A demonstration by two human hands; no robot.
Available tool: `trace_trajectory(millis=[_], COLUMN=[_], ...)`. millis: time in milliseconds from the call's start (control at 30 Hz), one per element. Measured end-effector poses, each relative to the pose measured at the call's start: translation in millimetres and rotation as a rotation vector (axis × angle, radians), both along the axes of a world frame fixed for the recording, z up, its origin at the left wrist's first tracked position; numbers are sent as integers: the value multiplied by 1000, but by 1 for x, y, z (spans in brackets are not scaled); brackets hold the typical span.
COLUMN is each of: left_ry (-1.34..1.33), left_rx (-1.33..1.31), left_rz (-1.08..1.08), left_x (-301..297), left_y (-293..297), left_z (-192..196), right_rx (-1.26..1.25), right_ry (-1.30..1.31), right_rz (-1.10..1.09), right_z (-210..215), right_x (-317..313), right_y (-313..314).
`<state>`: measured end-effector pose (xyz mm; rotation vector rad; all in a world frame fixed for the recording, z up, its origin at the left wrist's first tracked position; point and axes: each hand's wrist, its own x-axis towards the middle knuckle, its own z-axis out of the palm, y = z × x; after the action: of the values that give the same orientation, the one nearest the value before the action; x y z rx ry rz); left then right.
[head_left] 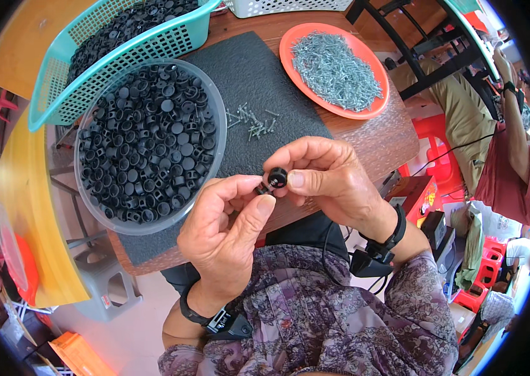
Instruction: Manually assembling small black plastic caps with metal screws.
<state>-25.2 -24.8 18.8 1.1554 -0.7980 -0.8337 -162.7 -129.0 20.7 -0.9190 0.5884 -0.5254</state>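
Note:
My two hands meet over the near edge of the table. Between the thumb and fingers of my right hand (pixel 343 185) is a small round black plastic cap (pixel 277 177), its round face turned up. My left hand (pixel 221 232) pinches a small black plastic piece (pixel 262 188) right beside it; whether the two are joined I cannot tell. Just beyond my fingers, loose silver screws (pixel 255 123) lie on a dark grey mat (pixel 240 56). To the left, a clear round tub (pixel 220 141) is full of similar black plastic parts (pixel 146 144).
An orange-red plate (pixel 383 80) heaped with screws sits at the far right of the table. A teal basket (pixel 171 41) of black parts stands behind the tub. A grey stool (pixel 105 282) is at lower left. Another person (pixel 466 125) sits at the right, near red stools.

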Motion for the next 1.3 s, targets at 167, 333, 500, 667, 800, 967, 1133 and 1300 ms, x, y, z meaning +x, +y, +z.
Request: trace_trajectory(millis=[167,333,500,667,800,967,1133,1300], left_ry=[-101,-148,-230,-315,-287,-204,-106,-150], left_rx=[-16,0,-36,-47,-42,-32,27,12], left_rz=[47,75,98,115,88,49,-3,-5], left_x=[0,0,-1,-1,0,1,3,3], left_y=[-2,-3,-5,-6,-6,-4,-3,-3], left_z=[-4,-8,-11,-12,-13,-13,-8,-9], right_rx=[-60,-32,-51,-45,-152,-177,-225,-251], right_ry=[26,62,40,24,58,45,68,19], right_rz=[-6,-35,-39,-67,-100,-110,-131,-150], right_z=[-1,3,0,0,-5,-7,-6,-12], right_x=[1,3,3,3,3,1,1,3], right_y=[2,4,4,6,11,14,15,17])
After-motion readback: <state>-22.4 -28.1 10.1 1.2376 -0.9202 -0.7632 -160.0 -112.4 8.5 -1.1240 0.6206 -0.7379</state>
